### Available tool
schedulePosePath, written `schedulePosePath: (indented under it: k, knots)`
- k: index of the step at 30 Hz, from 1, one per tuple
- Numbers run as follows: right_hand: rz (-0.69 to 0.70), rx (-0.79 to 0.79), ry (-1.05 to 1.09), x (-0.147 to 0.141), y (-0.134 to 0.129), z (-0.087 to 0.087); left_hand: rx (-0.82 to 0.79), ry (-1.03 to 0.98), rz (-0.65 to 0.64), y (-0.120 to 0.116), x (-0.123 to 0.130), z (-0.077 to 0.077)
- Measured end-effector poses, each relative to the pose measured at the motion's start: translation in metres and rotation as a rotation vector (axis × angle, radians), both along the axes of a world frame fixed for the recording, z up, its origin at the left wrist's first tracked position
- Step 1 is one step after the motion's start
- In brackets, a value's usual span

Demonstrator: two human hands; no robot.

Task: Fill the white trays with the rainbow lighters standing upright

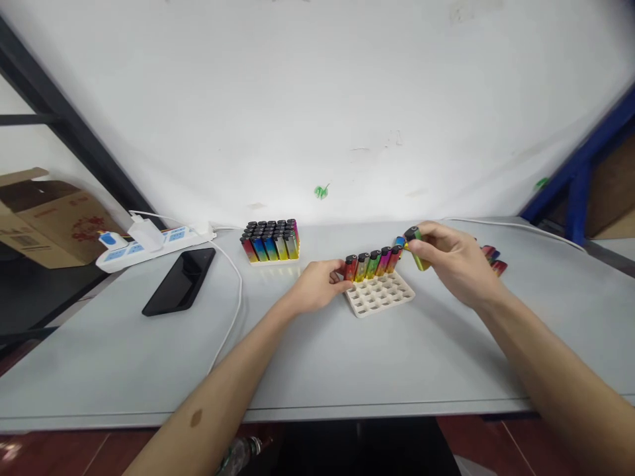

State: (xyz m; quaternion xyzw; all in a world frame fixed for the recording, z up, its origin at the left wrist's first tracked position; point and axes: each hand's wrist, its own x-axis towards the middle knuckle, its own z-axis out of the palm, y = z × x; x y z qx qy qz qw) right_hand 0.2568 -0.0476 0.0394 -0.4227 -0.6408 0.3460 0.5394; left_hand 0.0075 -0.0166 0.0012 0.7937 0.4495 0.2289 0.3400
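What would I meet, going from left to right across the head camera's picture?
Cardboard box → black phone → packed block of lighters → left hand → partly filled white tray → right hand → loose lighters.

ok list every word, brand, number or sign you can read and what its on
No word or number is legible.
Carton: red lettering, too blurred to read.
Power strip: any print too small.
Lighters: any print too small.
Wall: green mark, no readable word.
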Motion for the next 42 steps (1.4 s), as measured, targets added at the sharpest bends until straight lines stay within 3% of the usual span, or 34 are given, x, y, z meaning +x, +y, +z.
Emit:
schedulePosePath:
  k: [3, 10, 16, 32, 42]
  knots:
    - [0.053, 0.077, -0.066, -0.005, -0.005, -0.001, -0.018, -0.030, -0.001, -0.002, 0.005, -0.001]
    - [-0.041, 0.307, -0.439, -0.033, -0.007, -0.023, -0.065, -0.105, -0.068, -0.005, 0.005, 0.000]
    - [-0.099, 0.410, -0.589, -0.039, -0.008, -0.026, -0.057, -0.133, -0.091, -0.007, 0.005, 0.001]
    - [-0.121, 0.319, -0.556, -0.043, -0.009, -0.039, -0.071, -0.098, -0.091, -0.014, 0.006, 0.011]
    - [-0.121, 0.343, -0.545, -0.045, -0.008, -0.044, 0.068, -0.030, -0.019, -0.013, 0.013, 0.004]
